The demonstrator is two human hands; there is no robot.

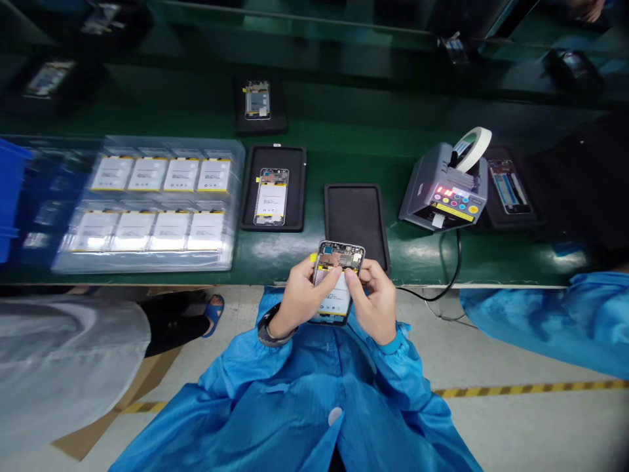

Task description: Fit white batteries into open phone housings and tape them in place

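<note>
Both hands hold an opened smartphone (332, 305) in front of my body, its circuit board and white battery facing up. My left hand (301, 294) wraps the phone's left edge, with the thumb pressing near the top of the battery. On the opposite edge, my right hand (376, 298) is closed too, its thumb lying on the battery's upper end. A yellow tab (313, 257) sticks out at the phone's upper left. Just beyond the phone lies a black tray (354, 213), partly hidden by it. My fingers under the phone are hidden.
Left of centre, another opened phone (272, 200) lies in a black tray (249, 210). A clear plastic tray (147, 262) of several batteries sits further left, by a blue bin (10, 196). A tape dispenser (442, 190) with a cable stands right. Other people's sleeves (550, 321) flank me.
</note>
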